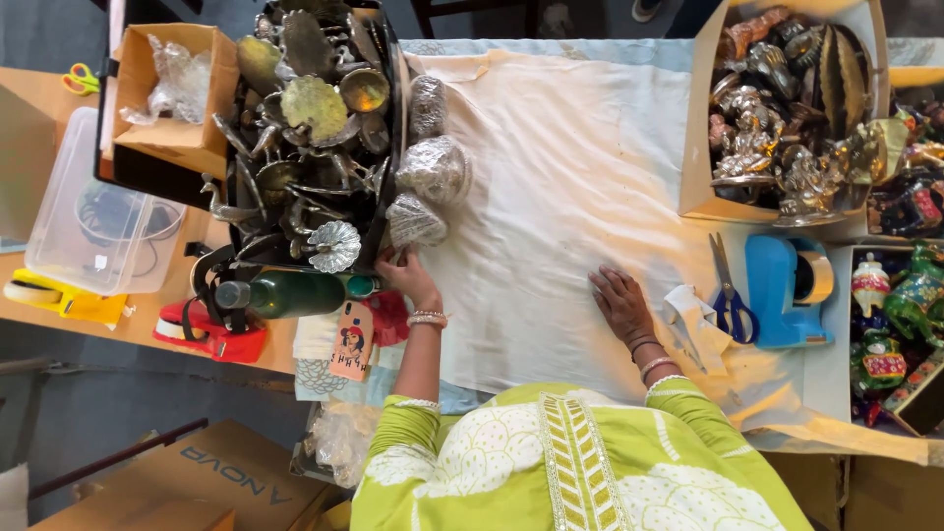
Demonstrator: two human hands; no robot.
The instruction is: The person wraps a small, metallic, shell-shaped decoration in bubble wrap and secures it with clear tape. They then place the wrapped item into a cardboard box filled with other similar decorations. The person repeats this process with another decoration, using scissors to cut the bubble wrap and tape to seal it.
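At centre frame, the left hand (405, 275) reaches with loose fingers to the plastic-wrapped silver bundle (414, 221) at the edge of the black tray of tarnished metal ornaments (305, 138), touching it without a firm grasp. The right hand (619, 300) lies flat and released on the cream cloth (560, 167), near blue-handled scissors (728, 295) at right.

- Blue tape dispenser (787, 288) at the cream cloth's right edge.
- Blue-handled scissors (728, 300) just left of the dispenser.
- Open box of silvery figurines (782, 118) above the dispenser.
- Painted green and red ornaments (900, 315) right of the dispenser.
- Green bottle (285, 293) far left of the dispenser, lying on its side.
- Clear plastic tub (93, 211) farther left still (lid on, cables inside).
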